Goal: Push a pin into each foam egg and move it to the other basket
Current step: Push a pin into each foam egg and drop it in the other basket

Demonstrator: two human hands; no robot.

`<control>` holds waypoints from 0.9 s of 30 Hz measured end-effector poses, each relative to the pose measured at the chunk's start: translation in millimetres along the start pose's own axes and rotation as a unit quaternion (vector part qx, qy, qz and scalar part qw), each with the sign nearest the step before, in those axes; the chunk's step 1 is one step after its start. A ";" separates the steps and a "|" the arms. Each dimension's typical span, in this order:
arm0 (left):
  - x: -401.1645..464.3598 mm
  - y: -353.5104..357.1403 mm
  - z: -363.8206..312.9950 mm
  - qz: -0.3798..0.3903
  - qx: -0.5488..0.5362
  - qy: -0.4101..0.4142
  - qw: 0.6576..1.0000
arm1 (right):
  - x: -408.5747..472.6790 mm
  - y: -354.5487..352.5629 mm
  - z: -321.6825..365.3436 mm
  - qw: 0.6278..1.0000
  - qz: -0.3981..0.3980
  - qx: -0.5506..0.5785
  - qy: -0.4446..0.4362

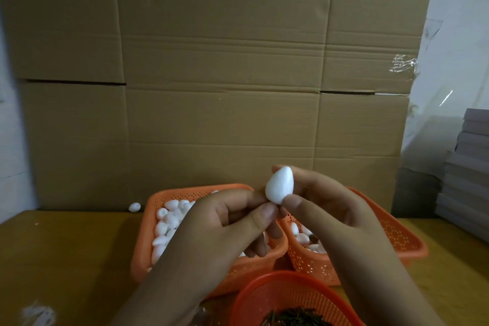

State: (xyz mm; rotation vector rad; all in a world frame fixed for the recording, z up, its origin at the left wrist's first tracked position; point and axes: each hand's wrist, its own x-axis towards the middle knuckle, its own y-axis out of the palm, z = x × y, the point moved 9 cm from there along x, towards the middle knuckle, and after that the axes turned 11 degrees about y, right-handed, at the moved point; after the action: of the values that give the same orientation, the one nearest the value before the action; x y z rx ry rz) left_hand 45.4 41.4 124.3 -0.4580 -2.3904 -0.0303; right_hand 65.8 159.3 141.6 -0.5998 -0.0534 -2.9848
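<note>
Above the two orange baskets, the right hand (325, 201) pinches a white foam egg (279, 185) between thumb and curled fingers, while the left hand (232, 222) closes thumb and forefinger at its lower tip, the pin itself too small to see. Drive it straight along the egg's axis, gripping lightly to avoid denting foam. Both baskets sit on a wooden counter (66, 259) before a cardboard wall (225, 61).
</note>
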 end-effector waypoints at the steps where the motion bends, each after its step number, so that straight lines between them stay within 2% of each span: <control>1: -0.3 -0.7 -0.3 -0.006 0.011 0.003 1.000 | -0.4 -0.3 0.0 1.000 -0.006 -0.007 -0.001; 7: -2.2 -2.8 -1.8 -0.028 0.040 0.016 0.999 | -2.3 -4.0 5.1 0.997 -0.047 -0.055 -0.031; 19: -3.2 -2.9 -8.7 -0.034 0.091 0.043 0.994 | -4.9 -6.5 12.2 0.985 -0.064 -0.145 -0.060; 27: -2.1 1.0 -4.0 -0.008 0.123 0.037 0.992 | -1.2 -14.1 7.2 0.991 -0.073 -0.110 -0.036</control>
State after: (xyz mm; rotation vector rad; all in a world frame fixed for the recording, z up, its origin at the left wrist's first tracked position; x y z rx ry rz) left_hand 49.8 41.1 125.8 -0.3147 -2.2871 0.2338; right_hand 68.2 173.8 147.6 -0.7583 0.2407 -3.1338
